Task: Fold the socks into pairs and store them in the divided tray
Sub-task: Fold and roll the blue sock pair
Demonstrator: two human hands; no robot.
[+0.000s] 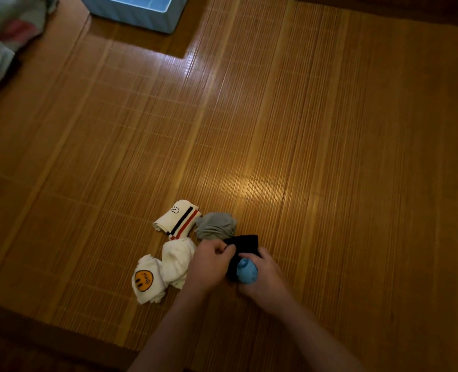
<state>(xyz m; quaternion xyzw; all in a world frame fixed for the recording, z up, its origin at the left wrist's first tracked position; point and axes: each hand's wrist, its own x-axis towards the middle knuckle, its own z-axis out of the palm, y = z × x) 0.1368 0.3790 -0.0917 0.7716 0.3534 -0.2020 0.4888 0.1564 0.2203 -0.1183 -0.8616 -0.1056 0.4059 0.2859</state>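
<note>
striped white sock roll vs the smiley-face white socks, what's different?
The white sock roll with black and red stripes is folded compact; the white socks with the orange smiley face lie loose and crumpled.
The striped roll carries a small logo; the smiley socks a round face print.
The striped roll lies farther from the person than the smiley socks.
Shared: both white, on the bamboo mat, neither held.

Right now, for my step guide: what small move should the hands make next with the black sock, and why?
Probably roll the black sock over its blue end. The left hand pinches the sock's edge and the right hand grips the blue end, so the pair looks half rolled. The tray lies far off, so storing comes later.
</note>
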